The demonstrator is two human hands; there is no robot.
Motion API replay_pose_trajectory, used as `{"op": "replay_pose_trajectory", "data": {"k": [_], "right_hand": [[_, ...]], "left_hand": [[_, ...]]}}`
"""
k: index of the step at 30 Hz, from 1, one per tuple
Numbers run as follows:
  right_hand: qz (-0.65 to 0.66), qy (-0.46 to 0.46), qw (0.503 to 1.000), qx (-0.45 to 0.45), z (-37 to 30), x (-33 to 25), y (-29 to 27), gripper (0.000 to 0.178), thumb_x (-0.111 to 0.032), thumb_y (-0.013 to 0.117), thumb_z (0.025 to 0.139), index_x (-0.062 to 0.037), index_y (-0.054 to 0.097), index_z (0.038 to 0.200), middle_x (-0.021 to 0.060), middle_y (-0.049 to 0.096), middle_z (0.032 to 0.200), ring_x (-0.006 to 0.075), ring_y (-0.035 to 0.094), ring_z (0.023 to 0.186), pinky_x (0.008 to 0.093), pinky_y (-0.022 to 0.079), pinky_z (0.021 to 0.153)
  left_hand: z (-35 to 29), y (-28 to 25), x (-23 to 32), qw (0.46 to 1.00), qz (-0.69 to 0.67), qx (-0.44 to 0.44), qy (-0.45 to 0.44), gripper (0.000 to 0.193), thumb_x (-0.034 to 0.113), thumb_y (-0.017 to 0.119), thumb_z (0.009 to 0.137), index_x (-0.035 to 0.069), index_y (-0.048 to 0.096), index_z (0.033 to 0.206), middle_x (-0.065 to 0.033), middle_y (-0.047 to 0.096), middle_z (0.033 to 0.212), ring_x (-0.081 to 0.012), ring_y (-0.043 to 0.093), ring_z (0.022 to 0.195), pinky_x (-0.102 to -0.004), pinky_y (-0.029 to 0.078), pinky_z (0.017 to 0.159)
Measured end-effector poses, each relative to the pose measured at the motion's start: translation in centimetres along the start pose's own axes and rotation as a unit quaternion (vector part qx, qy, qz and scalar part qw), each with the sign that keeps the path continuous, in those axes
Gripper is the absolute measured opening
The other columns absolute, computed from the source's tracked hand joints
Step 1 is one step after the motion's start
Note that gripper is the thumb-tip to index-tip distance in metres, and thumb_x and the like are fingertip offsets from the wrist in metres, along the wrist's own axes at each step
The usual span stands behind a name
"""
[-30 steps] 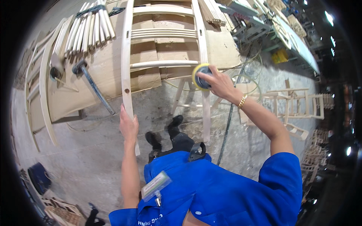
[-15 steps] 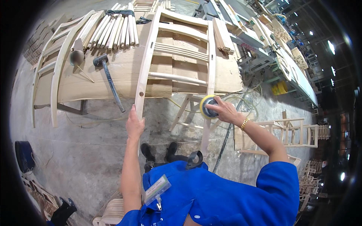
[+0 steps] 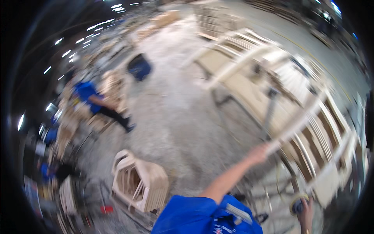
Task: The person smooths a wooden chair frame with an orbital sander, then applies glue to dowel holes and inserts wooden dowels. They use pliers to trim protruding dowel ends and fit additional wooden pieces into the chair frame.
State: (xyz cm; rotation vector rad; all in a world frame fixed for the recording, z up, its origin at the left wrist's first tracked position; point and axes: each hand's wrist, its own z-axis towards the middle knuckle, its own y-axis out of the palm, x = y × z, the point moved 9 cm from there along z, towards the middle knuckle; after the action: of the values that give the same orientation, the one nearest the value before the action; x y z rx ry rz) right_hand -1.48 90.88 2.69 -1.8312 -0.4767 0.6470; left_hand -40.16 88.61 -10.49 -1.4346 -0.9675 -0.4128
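A pale wooden chair back with cross slats (image 3: 298, 124) lies on the cardboard-covered table (image 3: 249, 84) at the right, smeared by motion. My left hand (image 3: 258, 153) is closed round the near end of its left post. Low at the right, my right hand (image 3: 307, 210) grips a round sander (image 3: 298, 205) with a yellowish rim. The sander is beside the near end of the other post; whether they touch I cannot tell. A dark mallet (image 3: 270, 107) rests on the table, left of the chair back.
Another wooden frame (image 3: 233, 68) and a bundle of sticks (image 3: 292, 76) lie farther along the table. A stack of curved wooden parts (image 3: 157, 181) stands on the floor at lower left. Beyond are a dark blue bin (image 3: 139, 67) and a person in blue (image 3: 87, 93).
The view has swung far to the left, so the table and chair back now appear at the right. Both hands keep their holds; a person and stacked parts have come into view.
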Motion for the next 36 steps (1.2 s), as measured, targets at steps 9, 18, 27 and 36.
{"op": "replay_pose_trajectory", "data": {"k": [9,18,27,36], "right_hand": [[-0.171,-0.089,0.98,-0.056,0.9,-0.4,1.8,0.068,-0.009,0.062,0.076,-0.0274,0.043,0.139,0.0268,0.037,0.141,0.0436,0.06,0.1,0.0462,0.053,0.078],[-0.065,0.035,0.997,-0.025,6.1,2.8,-0.2,0.063,-0.007,0.06,0.078,-0.0263,0.047,0.137,0.0196,0.049,0.124,0.0416,0.059,0.099,0.0479,0.051,0.079],[-0.111,-0.071,0.984,-0.122,4.3,-2.0,4.5,0.06,-0.027,0.07,0.077,-0.0269,0.05,0.134,0.0231,0.049,0.126,0.0425,0.059,0.098,0.0476,0.05,0.079],[0.1,0.123,0.978,0.138,7.9,-1.0,-0.7,0.067,-0.009,0.074,0.07,-0.0055,0.049,0.131,0.0266,0.051,0.127,0.0438,0.052,0.113,0.0447,0.045,0.096]], "left_hand": [[-1.5,-1.6,2.0,0.998,0.026,0.047,0.035,0.069,0.01,0.063,0.075,0.01,0.036,0.138,-0.0201,0.057,0.118,-0.0397,0.06,0.102,-0.0483,0.05,0.084],[-3.1,-2.9,2.5,0.998,0.013,0.053,0.026,0.073,0.007,0.064,0.074,0.012,0.034,0.14,-0.0189,0.056,0.118,-0.0394,0.06,0.1,-0.0485,0.051,0.084],[-3.0,-3.3,1.9,0.998,-0.003,0.055,0.019,0.072,0.007,0.063,0.075,0.012,0.035,0.141,-0.0215,0.058,0.116,-0.0392,0.062,0.099,-0.0479,0.051,0.083],[0.2,-0.6,-1.0,0.986,-0.163,0.014,0.004,0.064,0.011,0.06,0.074,0.008,0.043,0.136,-0.0223,0.052,0.129,-0.0375,0.049,0.121,-0.045,0.042,0.101]]}}
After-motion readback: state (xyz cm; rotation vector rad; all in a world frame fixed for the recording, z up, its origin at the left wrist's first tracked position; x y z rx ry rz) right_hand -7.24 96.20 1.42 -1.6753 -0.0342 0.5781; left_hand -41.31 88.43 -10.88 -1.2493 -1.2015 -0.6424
